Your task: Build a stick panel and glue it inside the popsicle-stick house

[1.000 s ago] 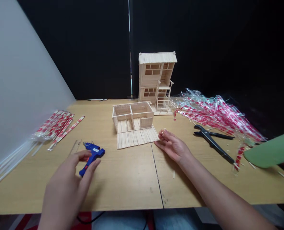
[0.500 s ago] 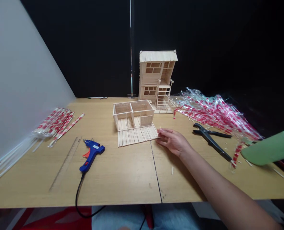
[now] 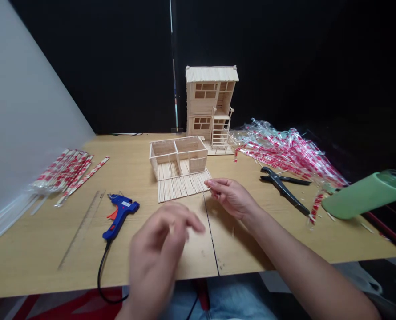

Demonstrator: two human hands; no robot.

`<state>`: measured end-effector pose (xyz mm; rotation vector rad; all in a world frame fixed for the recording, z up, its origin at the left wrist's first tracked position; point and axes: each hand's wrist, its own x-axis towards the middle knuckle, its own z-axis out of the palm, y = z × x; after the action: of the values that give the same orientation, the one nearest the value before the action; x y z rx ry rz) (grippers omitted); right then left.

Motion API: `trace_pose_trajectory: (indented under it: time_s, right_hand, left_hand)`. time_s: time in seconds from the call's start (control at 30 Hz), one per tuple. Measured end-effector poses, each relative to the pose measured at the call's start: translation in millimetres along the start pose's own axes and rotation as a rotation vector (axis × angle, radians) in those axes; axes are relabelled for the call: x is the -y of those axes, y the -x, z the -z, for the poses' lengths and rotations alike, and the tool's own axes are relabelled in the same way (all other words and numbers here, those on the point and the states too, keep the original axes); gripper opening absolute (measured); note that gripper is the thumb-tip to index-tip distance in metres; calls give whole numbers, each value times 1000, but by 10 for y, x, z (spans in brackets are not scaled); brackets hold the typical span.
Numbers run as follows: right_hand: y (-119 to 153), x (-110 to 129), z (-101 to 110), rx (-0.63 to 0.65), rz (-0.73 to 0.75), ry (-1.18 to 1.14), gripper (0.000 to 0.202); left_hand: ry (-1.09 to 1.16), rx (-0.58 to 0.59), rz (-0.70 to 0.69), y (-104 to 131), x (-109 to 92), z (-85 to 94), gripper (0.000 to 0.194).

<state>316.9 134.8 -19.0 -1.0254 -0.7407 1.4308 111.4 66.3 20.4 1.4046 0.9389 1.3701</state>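
Note:
My right hand (image 3: 233,198) is closed in a pinch at the front right corner of a small roofless house model (image 3: 179,190) made of thin wooden sticks. Whatever sits between its fingertips is too small to make out. In front of the model, my left hand (image 3: 163,242) is raised over the table, smeared by motion. Its fingers are loosely bent and apart, with nothing visible in them. The model has two walled rooms at the back and a slatted floor reaching forward.
A two-storey stick house (image 3: 211,100) stands behind. On the left lie a blue glue gun (image 3: 121,215), a clear ruler (image 3: 79,231) and wrapped chopsticks (image 3: 64,171). Black pliers (image 3: 284,189), crumpled wrappers (image 3: 284,151) and a green tumbler (image 3: 361,195) are on the right.
My left hand has come into view from below. My right hand's fingers have drawn together into a pinch beside the model's corner. The whole view has shifted slightly.

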Motion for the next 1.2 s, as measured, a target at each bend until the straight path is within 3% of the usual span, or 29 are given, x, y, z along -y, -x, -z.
trace_pose_trajectory:
  time_s: [0.1, 0.2, 0.4, 0.73, 1.07, 1.2]
  right_hand:
    - [223, 41, -150, 80, 24, 15, 28]
    - [401, 66, -268, 140, 71, 33, 21]
    - [530, 76, -323, 223, 185, 10, 12]
    - [576, 86, -197, 402, -6, -132, 9]
    - [600, 66, -169, 389, -6, -128, 13]
    - [589, 105, -138, 230, 29, -54, 22]
  left_hand:
    - [50, 62, 150, -189, 165, -176, 22]
    - [134, 86, 208, -302, 294, -263, 21]
    - [264, 175, 267, -239, 319, -283, 23]
    - [705, 210, 577, -147, 250, -372, 22]
    - [801, 220, 599, -85, 219, -436, 19]
    - [759, 198, 580, -86, 211, -423, 20]
